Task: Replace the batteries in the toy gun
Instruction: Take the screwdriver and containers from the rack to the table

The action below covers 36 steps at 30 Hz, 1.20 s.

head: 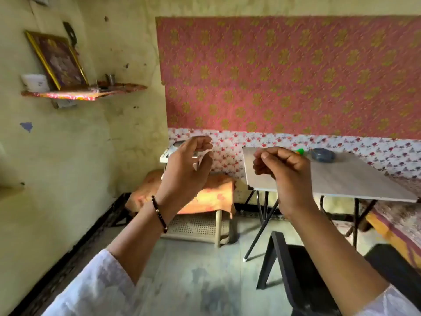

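Both my hands are raised in the air in front of the small folding table [355, 179]. My left hand [189, 165] has its fingers curled toward the thumb, and I see nothing in it. My right hand [284, 174] is curled into a loose fist, also with nothing visible in it. Behind its knuckles, a green and orange bit of the toy gun [300, 152] shows on the far part of the tabletop; the rest is hidden. No batteries are in sight.
A dark blue-grey rounded object [323, 154] lies on the table's far side. A stool with an orange cloth [211, 197] stands left of the table, with a white object [166, 156] behind it. A black chair [296, 270] stands under my right arm. A wall shelf [86, 93] hangs at left.
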Each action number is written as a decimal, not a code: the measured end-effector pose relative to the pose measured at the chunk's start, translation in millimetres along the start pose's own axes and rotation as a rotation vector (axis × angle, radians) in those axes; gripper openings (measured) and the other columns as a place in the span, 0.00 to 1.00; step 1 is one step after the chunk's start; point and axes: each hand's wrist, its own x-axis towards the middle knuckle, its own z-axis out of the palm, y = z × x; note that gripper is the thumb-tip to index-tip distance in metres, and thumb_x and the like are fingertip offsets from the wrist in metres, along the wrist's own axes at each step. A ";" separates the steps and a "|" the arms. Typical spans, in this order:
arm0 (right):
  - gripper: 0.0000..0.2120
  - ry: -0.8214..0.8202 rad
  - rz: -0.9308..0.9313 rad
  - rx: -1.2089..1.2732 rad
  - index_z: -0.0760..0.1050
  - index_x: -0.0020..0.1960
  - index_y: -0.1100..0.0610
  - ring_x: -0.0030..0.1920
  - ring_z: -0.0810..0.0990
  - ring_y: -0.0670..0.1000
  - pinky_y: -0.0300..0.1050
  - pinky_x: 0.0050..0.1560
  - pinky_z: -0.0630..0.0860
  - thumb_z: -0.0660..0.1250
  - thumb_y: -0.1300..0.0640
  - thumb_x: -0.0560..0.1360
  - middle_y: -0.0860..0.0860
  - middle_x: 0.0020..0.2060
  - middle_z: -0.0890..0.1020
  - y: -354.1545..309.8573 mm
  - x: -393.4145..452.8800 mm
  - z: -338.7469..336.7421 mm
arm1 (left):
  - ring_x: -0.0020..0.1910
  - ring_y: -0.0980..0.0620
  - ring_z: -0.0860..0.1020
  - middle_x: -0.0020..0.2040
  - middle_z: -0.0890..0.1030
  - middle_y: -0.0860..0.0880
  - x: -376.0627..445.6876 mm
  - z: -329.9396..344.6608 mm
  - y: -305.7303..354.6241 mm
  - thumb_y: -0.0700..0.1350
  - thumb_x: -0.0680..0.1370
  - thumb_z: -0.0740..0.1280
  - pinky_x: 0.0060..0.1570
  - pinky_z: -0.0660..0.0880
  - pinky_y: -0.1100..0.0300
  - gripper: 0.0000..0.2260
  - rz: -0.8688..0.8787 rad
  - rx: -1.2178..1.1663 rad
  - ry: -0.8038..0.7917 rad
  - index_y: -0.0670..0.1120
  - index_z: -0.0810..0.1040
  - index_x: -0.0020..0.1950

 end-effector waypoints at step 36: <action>0.10 -0.089 0.625 0.140 0.79 0.40 0.64 0.32 0.77 0.50 0.39 0.32 0.75 0.60 0.68 0.76 0.55 0.29 0.79 417.4 276.7 166.0 | 0.54 0.54 0.80 0.51 0.83 0.55 217.8 87.9 -447.2 0.51 0.75 0.64 0.56 0.76 0.43 0.09 -0.638 -0.291 0.116 0.54 0.79 0.52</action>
